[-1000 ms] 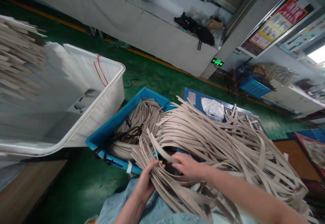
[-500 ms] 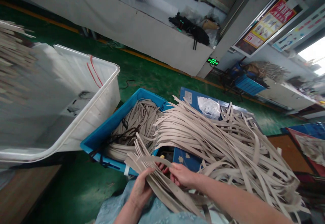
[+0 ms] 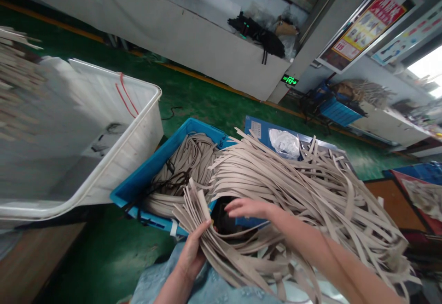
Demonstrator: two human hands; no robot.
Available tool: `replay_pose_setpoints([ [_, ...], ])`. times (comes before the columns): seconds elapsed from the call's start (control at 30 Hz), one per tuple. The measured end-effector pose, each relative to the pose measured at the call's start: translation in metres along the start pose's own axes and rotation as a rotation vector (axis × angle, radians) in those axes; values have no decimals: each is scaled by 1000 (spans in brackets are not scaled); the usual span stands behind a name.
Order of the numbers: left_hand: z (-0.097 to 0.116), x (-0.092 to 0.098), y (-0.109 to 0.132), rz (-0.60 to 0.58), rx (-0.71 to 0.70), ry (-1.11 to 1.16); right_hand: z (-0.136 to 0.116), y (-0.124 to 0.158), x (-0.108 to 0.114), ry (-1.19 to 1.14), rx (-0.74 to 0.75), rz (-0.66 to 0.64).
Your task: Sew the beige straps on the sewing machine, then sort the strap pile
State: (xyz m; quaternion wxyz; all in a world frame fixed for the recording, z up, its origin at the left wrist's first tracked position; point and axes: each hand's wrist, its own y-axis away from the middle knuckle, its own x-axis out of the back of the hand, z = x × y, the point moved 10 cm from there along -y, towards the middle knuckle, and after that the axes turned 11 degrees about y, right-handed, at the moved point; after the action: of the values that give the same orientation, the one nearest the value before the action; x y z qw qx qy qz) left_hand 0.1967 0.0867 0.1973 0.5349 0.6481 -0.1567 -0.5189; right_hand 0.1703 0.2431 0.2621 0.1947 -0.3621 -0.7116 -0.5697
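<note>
My left hand (image 3: 195,246) is closed around a bundle of flat beige strips (image 3: 221,253), low in the middle of the view. Their ends fan out above the thumb and the rest trails down to the right across my lap. My right hand (image 3: 247,208) is raised just right of the bundle, fingers stretched out and holding nothing. Beyond it spreads a large pile of the same strips (image 3: 286,180). A blue crate (image 3: 138,175) to the left of the pile contains more beige strips (image 3: 191,161) and some dark cords (image 3: 176,180).
A large white bin (image 3: 138,134) stands on the left, with a red cord (image 3: 126,94) over its rim. Crumpled white plastic (image 3: 285,143) lies on a blue surface (image 3: 262,131) behind the pile. A long grey-covered bench (image 3: 193,51) runs along the back.
My right hand has let go of the strip it was pinching at the bundle and moved up and right, its fingers now straight. My left hand keeps its hold.
</note>
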Motion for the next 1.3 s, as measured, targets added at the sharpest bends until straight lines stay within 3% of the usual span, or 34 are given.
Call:
replay_pose_setpoints([
  [0.07, 0, 1, 1, 19, 0, 19, 43, -1, 29, 110, -259, 213],
  [0.13, -2, 1, 3, 31, 14, 28, 60, -1, 34, 180, -353, 275],
  [0.4, -2, -5, 4, 46, 34, 60, 62, 1, 10, 262, -413, 254],
  [0.6, -5, -3, 0, 38, 51, 102, 47, -2, 9, 227, -364, 304],
  [0.77, -5, -1, -4, 17, 54, 109, 42, 0, 1, 60, -335, 243],
  [0.87, -10, -1, -9, 15, 85, 103, 20, 20, -21, -74, -161, 134],
  [0.97, -20, -1, -13, 6, 145, 84, -11, 53, -36, -187, 87, 152],
  [1.07, -29, 2, -14, 14, 190, 66, -30, 76, -52, -206, 230, 118],
  [1.3, -25, 9, -6, 29, 212, 100, -26, 73, -44, -152, 201, 145],
])
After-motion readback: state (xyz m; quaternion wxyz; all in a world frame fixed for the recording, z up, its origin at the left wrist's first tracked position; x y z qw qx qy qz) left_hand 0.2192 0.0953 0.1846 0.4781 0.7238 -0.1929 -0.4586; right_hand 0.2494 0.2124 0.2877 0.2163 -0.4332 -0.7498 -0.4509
